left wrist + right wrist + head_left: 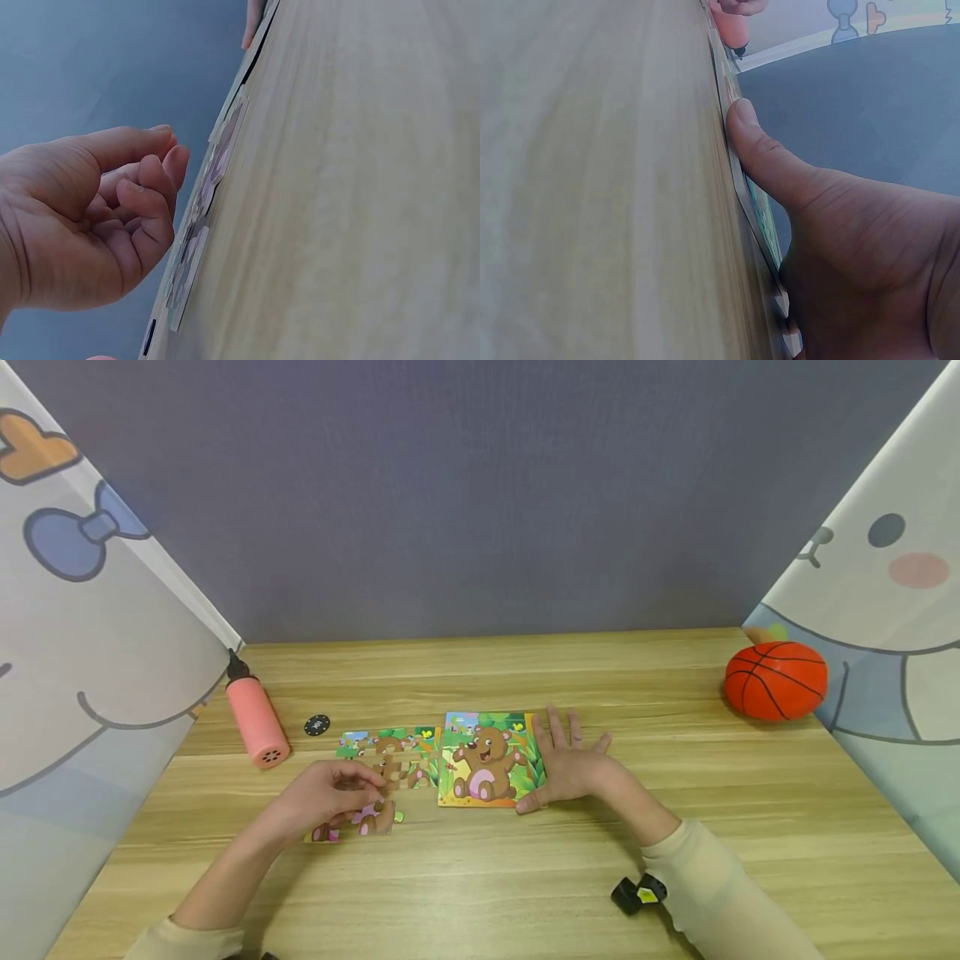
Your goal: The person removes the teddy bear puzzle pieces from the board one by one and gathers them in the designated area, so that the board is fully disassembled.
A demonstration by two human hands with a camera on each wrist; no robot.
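Note:
A square bear picture board (483,760) lies on the wooden table. My right hand (566,768) rests at its right edge, fingers spread and thumb at the lower right corner; the right wrist view shows the thumb (761,146) against the board's edge. To the left of the board, bear jigsaw pieces (390,742) lie partly joined, with gaps between some. Over their lower left part hovers my left hand (326,797), its fingers loosely curled, thumb and forefinger tips close together. The left wrist view shows nothing between them. This hand hides some of the pieces.
A pink hand pump (257,718) with a black nozzle lies at the left, near a round black token (317,725). At the far right sits a red toy basketball (776,681). A grey panel (480,502) stands behind the table, with cartoon-printed sheets on both sides.

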